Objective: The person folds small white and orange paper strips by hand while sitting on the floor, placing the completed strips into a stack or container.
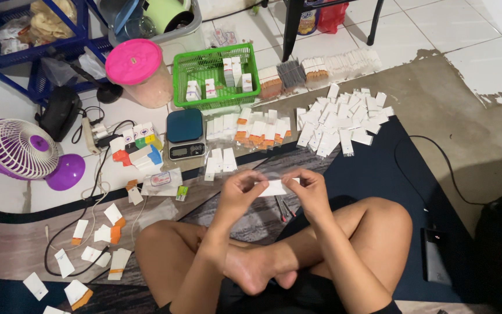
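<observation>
**A thin white packet pinched between two hands over a crowded floor**

The small white packet (274,187) is held in the air above the crossed legs, just in front of the knees, stretched flat between both hands. The left hand (240,189) pinches its left end with thumb and fingertips closed on it; the right hand (310,191) pinches the right end the same way. Each grip takes only an edge, so the likeliest slip, as I judge it, is the packet bending or sliding out of one pinch and dropping among the dark slim tools (284,208) that lie on the mat just below the hands.

Further out, the risk is mixing. Rows of white packets with orange ends (257,131) lie just ahead of the hands, and a loose heap of plain white packets (344,119) sits to the right of them. A dropped packet could land in either pile and be hard to tell apart. A knee shifting forward could also scatter the nearest rows.

The digital pocket scale (185,135) stands beside those rows, the green plastic basket (216,75) behind it. To the left, a purple desk fan (27,152) faces the scattered packets (97,235) on the floor; if it is running, which I cannot tell, its draught could lift such light pieces. Cables (97,192) trail through that area and could snag a reaching arm.
</observation>
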